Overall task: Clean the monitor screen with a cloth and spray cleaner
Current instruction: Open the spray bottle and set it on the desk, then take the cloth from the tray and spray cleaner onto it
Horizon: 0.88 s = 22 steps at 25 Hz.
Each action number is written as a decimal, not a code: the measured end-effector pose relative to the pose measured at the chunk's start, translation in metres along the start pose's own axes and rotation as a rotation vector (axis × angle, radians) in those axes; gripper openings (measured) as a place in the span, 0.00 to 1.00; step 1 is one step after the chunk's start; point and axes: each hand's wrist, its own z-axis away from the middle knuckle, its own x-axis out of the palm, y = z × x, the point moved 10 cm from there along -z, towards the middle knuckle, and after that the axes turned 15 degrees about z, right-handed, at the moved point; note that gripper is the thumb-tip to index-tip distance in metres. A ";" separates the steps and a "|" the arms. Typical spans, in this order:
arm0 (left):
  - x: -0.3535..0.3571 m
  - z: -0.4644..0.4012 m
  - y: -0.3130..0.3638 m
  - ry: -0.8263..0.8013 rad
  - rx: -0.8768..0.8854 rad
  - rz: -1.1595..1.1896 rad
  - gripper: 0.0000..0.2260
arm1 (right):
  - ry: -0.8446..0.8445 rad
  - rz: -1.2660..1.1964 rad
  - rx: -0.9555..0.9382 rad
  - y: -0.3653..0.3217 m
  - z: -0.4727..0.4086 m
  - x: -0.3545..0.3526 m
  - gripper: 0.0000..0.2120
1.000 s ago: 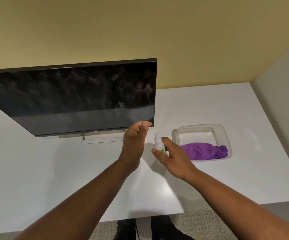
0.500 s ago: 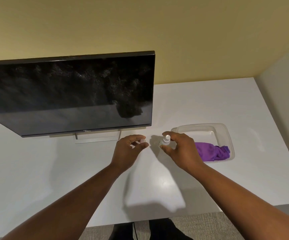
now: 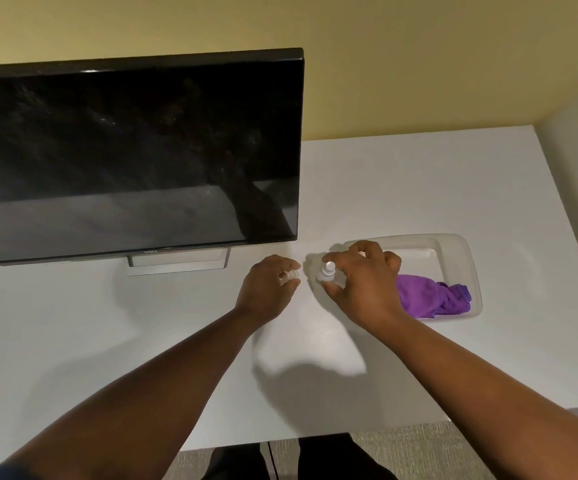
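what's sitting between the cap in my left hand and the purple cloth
In the head view, the spray bottle gripped by your right hand lies between the cap and cloth.

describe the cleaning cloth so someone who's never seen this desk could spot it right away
Start at the black monitor on the white desk, then look right of its lower corner to the clear plastic tray. The cloth lies crumpled in the tray's near end, behind the right hand. It is the only bright purple thing here.

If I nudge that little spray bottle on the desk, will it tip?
Probably: the spray bottle looks slim and tall, standing upright on a smooth white desk. It seems small and likely light, so it may slide or topple. The right hand steadies it for now.
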 end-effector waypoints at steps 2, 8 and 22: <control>0.004 -0.003 -0.004 -0.012 -0.011 -0.016 0.14 | 0.012 -0.007 0.014 0.002 -0.001 0.001 0.12; 0.015 -0.009 -0.017 -0.024 -0.043 -0.028 0.16 | 0.043 0.053 0.001 0.003 -0.003 0.002 0.15; 0.021 -0.008 -0.026 0.025 -0.016 -0.034 0.15 | 0.135 0.069 -0.003 0.006 -0.001 0.011 0.15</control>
